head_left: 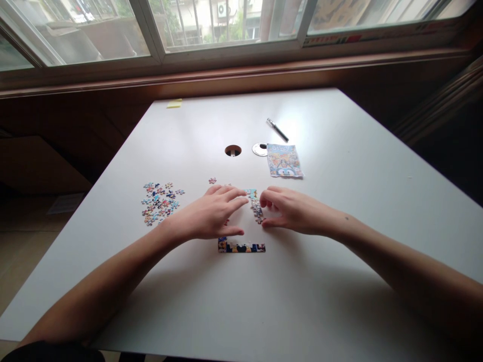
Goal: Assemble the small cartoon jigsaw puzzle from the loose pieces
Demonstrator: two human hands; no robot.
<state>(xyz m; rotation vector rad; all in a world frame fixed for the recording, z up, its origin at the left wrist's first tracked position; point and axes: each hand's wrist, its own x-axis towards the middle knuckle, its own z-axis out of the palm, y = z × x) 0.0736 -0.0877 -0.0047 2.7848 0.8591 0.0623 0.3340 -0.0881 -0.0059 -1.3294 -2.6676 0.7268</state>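
Observation:
My left hand (215,213) is open, fingers spread and palm down over the left side of a partly joined jigsaw puzzle, hiding some of it. The puzzle's bottom border (241,248) lies near my left thumb. My right hand (285,208) is beside a short strip of joined puzzle pieces (257,207) on the right side. Its fingers are curled and its thumb is held apart, with the tips at the strip's right edge. A heap of loose puzzle pieces (160,201) lies left of my left hand. One loose piece (212,180) sits just beyond that hand.
On the white table (320,296), a small picture sheet (285,161) lies beyond my right hand, partly over a round metal cover (259,149). A pen (277,129), a round table hole (233,150) and a yellow sticky note (174,103) are farther back. Windows line the far side.

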